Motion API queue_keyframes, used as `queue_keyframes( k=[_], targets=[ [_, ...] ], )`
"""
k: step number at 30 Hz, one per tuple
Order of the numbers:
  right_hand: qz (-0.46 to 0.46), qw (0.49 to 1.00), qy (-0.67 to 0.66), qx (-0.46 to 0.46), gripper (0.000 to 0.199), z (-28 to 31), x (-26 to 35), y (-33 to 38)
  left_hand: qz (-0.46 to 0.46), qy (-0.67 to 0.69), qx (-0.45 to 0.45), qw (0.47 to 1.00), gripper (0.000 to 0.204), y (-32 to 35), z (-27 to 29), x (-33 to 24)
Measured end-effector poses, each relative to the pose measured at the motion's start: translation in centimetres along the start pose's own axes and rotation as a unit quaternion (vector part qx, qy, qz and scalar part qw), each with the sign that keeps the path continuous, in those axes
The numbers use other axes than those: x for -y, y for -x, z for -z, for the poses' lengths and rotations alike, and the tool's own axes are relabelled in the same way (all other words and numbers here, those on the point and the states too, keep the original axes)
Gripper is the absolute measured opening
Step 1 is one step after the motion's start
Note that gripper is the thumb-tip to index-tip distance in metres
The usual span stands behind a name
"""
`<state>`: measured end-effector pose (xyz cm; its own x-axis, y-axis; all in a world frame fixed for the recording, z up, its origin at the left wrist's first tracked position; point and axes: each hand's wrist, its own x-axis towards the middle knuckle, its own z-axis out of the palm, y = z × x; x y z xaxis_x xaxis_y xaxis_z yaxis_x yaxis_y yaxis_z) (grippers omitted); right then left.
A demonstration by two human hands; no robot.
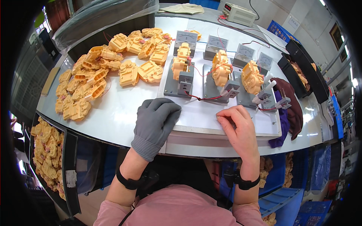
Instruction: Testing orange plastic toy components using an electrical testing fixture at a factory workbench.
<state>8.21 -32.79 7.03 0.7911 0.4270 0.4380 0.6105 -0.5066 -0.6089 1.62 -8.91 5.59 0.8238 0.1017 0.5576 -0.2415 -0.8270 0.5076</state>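
My left hand (155, 119), in a grey knitted glove, rests at the front edge of the white board (196, 119). Its fingers are curled closed, and nothing shows in them. To the right, my bare right hand (240, 128) lies over the board's front part, thumb and forefinger drawn together with nothing visible between them. Beyond my hands, three grey test fixtures (215, 89) stand in a row, joined by red and black wires. They bear yellow plastic gear housings: a left one (180, 67), a middle one (221, 68) and a right one (252, 78).
Several analog meters (216, 48) stand behind the fixtures. Loose yellow housings (88, 75) are heaped at left. A bin of housings (48, 158) stands below left; black trays (298, 73) and dark cloths (290, 109) lie right. A power supply (239, 14) sits at the back.
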Motion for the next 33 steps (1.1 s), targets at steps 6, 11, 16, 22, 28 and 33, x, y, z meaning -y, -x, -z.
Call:
queue_keyframes(
  k=[6, 11, 16, 22, 28, 33],
  targets=[
    [0.003, 1.000, 0.005, -0.002, 0.008, 0.0, 0.0, 0.0, -0.001, 0.004, 0.000, 1.000, 0.012, 0.0, 0.1, 0.0],
    [0.003, 1.000, 0.006, -0.008, 0.008, -0.1, 0.0, 0.0, 0.003, 0.001, 0.012, 1.000, 0.014, 0.0, 0.2, -0.2],
    [0.014, 1.000, 0.018, -0.001, 0.007, 0.0, 0.0, -0.1, 0.008, -0.003, 0.016, 1.000, 0.014, 0.0, 0.1, -0.1],
    [0.006, 1.000, 0.016, -0.010, 0.008, 0.0, 0.3, -0.1, 0.010, -0.003, -0.002, 1.000, 0.013, -0.1, -0.2, -0.1],
    [-0.026, 0.994, -0.026, -0.104, 0.012, 2.5, -0.3, 1.3, 0.013, 0.002, 0.016, 1.000, 0.012, -0.1, 0.2, -0.2],
    [-0.104, 0.976, -0.047, -0.184, 0.013, 6.0, -3.2, 2.9, 0.030, -0.001, 0.010, 0.999, 0.010, -0.2, -0.3, -0.2]
  ],
)
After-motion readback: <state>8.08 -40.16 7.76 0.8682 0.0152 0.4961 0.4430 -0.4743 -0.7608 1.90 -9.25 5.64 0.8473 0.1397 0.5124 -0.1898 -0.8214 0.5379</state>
